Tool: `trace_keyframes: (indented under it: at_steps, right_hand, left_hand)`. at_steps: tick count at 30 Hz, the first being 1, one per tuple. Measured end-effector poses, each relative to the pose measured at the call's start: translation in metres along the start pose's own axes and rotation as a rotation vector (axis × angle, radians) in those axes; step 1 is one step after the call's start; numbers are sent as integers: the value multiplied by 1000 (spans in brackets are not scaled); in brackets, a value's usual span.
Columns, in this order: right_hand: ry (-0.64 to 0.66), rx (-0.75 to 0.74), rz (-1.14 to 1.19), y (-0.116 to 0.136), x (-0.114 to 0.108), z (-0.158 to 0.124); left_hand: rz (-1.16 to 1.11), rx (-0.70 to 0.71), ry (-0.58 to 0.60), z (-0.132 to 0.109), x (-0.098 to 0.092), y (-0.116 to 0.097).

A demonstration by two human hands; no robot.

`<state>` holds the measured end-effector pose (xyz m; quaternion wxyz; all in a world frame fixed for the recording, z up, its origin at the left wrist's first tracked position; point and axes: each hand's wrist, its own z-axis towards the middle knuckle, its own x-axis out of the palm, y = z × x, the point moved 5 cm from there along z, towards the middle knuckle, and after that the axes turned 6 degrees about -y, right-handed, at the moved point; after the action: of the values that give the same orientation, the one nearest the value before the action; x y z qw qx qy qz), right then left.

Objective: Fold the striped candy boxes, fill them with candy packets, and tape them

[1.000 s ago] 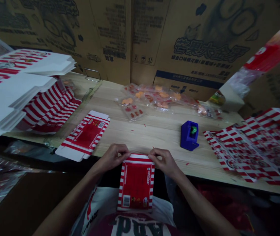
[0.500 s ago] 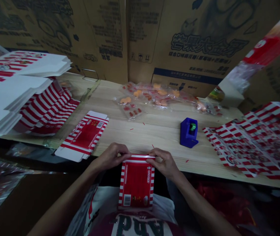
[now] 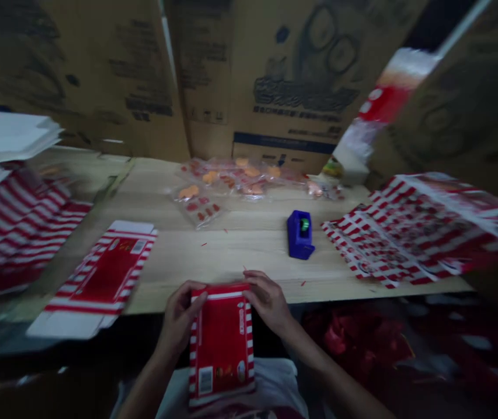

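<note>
A red-and-white striped carton (image 3: 221, 343) rests upright against my lap, its printed red panel facing me and its barcode near the bottom left. My left hand (image 3: 179, 314) grips its upper left edge, thumb on the front panel and fingers behind. At the upper right corner, my right hand (image 3: 269, 301) holds the carton with the thumb at the edge, the other fingers bent over the top. A flattened carton (image 3: 113, 270) of the same print lies on the table to the left. Beyond the hands stands a blue tape dispenser (image 3: 300, 235).
Clear packets of gummy-like pieces (image 3: 200, 206) lie along the back of the wooden table (image 3: 161, 256), before large cardboard boxes (image 3: 301, 75). Striped cartons (image 3: 410, 227) lean at the right. White-sided carton blanks (image 3: 13, 137) are stacked at the left above striped ones.
The view has swung to the right, so the table's things appear further left. My left hand has shifted down the carton's side, its thumb now on the front. The carton's top stripes look narrower.
</note>
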<state>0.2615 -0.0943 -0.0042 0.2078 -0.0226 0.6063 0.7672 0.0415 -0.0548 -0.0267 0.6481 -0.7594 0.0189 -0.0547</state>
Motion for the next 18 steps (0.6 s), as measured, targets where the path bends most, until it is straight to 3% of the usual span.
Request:
trace_keyframes:
  at_steps: [2, 5, 6, 8, 10, 13, 18]
  right_hand:
    - [-208, -20, -61, -8, -34, 14]
    - [-606, 16, -177, -27, -104, 32]
    - [-696, 47, -218, -35, -124, 37]
    - [-756, 122, -271, -54, -150, 47]
    - [-726, 181, -281, -72, -160, 57]
    - [-721, 215, -258, -90, -157, 65]
    - [-814, 222, -165, -94, -148, 68]
  left_hand:
    - [-20, -47, -25, 4, -1, 7]
    - [-42, -78, 15, 10, 2, 10]
    - [-52, -88, 27, 11, 3, 10]
    - [-77, -122, 32, 10, 6, 9]
    - [-91, -152, 11, 8, 6, 7]
    - [-73, -142, -31, 4, 4, 1]
    - [-15, -108, -10, 4, -3, 2]
